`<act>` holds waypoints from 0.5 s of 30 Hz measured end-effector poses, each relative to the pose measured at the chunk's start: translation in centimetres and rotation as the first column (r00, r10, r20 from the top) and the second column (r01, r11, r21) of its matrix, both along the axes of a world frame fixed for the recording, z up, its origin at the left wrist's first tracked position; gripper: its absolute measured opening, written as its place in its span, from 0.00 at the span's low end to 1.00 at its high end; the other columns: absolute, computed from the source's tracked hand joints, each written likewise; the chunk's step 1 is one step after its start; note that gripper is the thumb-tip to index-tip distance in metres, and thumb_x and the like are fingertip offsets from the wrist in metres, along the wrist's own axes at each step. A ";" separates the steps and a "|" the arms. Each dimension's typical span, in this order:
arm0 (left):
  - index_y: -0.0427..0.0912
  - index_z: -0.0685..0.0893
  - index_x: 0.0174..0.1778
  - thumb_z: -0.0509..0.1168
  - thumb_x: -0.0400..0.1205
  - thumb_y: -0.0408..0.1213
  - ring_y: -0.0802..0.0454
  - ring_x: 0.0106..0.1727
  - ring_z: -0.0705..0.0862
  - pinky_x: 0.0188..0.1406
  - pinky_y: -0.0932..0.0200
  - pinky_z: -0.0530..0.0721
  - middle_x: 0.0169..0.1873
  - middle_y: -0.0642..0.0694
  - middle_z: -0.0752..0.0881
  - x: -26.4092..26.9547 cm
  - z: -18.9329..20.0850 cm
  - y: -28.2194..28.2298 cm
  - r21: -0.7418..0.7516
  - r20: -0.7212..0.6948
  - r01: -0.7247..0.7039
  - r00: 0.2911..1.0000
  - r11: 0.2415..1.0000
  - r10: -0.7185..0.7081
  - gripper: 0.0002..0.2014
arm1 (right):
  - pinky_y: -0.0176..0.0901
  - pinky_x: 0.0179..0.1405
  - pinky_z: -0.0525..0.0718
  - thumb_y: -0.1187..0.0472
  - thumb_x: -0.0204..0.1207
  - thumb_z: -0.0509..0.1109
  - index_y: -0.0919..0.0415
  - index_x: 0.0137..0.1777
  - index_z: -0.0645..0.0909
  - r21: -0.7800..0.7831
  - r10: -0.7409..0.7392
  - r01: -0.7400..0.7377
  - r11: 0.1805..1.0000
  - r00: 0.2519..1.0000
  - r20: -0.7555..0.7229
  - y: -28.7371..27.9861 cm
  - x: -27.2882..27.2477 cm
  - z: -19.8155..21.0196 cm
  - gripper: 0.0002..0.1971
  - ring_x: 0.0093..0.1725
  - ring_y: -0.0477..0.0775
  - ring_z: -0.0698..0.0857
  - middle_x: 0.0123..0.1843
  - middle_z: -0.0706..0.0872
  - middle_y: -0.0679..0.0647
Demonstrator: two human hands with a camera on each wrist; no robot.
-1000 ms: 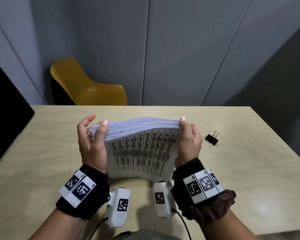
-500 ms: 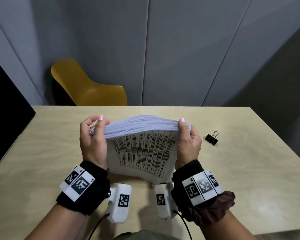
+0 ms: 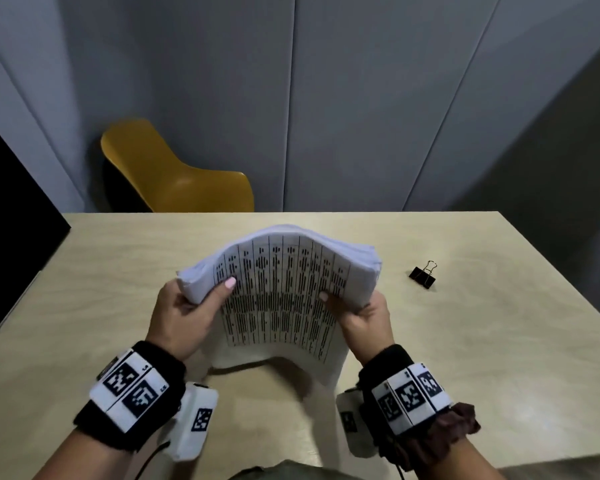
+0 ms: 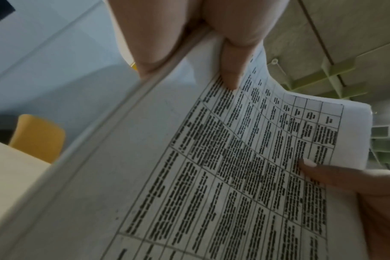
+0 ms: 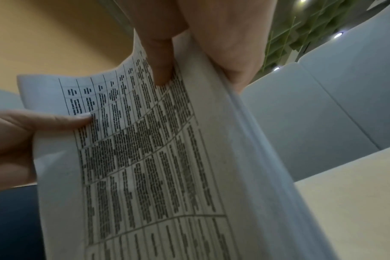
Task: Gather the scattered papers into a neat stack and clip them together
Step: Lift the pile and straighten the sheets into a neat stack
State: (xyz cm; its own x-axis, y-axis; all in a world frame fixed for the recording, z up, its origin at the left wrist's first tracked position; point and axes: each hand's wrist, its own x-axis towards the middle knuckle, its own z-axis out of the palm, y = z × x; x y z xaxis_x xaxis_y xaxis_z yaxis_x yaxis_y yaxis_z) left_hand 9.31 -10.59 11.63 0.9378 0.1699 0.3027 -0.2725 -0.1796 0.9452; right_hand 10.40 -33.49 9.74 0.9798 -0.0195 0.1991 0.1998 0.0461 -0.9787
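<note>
Gripping: both hands pinch the stack (image 3: 281, 292) at its two side edges and hold it over the table (image 3: 465, 358).
Left hand: the left hand (image 3: 181, 313) has its thumb on the printed top sheet near the left edge and its fingers curled underneath; the left wrist view shows the thumb (image 4: 230, 65) pressed on the page and the fingers (image 4: 149, 35) behind the sheets.
Right hand: the right hand (image 3: 361, 313) pinches the right edge the same way, thumb on top, fingers under; the right wrist view shows the thumb (image 5: 160, 58) on the print and the fingers (image 5: 229, 44) wrapped round the edge.
Stack: the stack is bowed upward in the middle, an arch between the two hands, printed side toward the person.
Long axis: its length runs away from the person; the far end is raised and fanned slightly, while the near end dips toward the table. Whether the near edge touches the table I cannot tell.
Print: a table of dark text in ruled columns; the words are too blurred to read.
Clip: a black clip (image 3: 423, 275) lies on the table to the right of the stack, apart from it and from both hands, its wire handles pointing away from the person.
Chair: a yellow chair (image 3: 174, 171) stands behind the table's far edge, left of the stack.
</note>
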 end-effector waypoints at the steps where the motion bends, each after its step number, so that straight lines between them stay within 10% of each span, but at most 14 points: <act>1: 0.61 0.88 0.39 0.74 0.73 0.34 0.74 0.43 0.85 0.43 0.77 0.81 0.36 0.73 0.88 0.0 0.0 0.0 -0.025 0.005 0.001 1.000 1.000 0.000 0.12 | 0.35 0.37 0.86 0.77 0.70 0.70 0.58 0.40 0.84 0.006 0.001 -0.001 1.000 1.000 0.012 -0.1 0.0 0.1 0.11 0.37 0.39 0.87 0.33 0.90 0.40; 7: 0.51 0.83 0.52 0.70 0.71 0.18 0.83 0.44 0.81 0.47 0.83 0.76 0.39 0.73 0.87 -0.9 -3.1 0.0 -0.017 -0.087 0.061 0.994 0.998 -0.062 0.23 | 0.49 0.47 0.88 0.65 0.64 0.79 0.50 0.44 0.82 -0.172 -0.018 -0.006 0.985 0.990 -0.138 -0.9 -0.8 -2.8 0.13 0.43 0.43 0.87 0.44 0.89 0.52; 11: 0.72 0.85 0.42 0.74 0.67 0.46 0.84 0.43 0.80 0.53 0.73 0.78 0.36 0.81 0.84 -0.6 -3.4 -0.1 -0.010 -0.130 0.021 0.991 1.000 -0.022 0.14 | 0.51 0.45 0.86 0.68 0.70 0.75 0.52 0.39 0.84 -0.148 -0.099 0.082 0.986 0.988 -0.115 -0.4 -0.8 -2.7 0.08 0.39 0.45 0.86 0.40 0.88 0.57; 15: 0.43 0.84 0.56 0.74 0.73 0.31 0.83 0.41 0.81 0.41 0.87 0.75 0.36 0.75 0.86 -1.0 -4.7 -0.1 0.062 -0.152 0.020 0.988 0.998 -0.010 0.16 | 0.49 0.47 0.88 0.71 0.70 0.74 0.54 0.42 0.84 -0.174 -0.107 0.082 0.981 0.984 -0.141 -0.6 -0.9 -3.8 0.10 0.43 0.48 0.87 0.42 0.89 0.56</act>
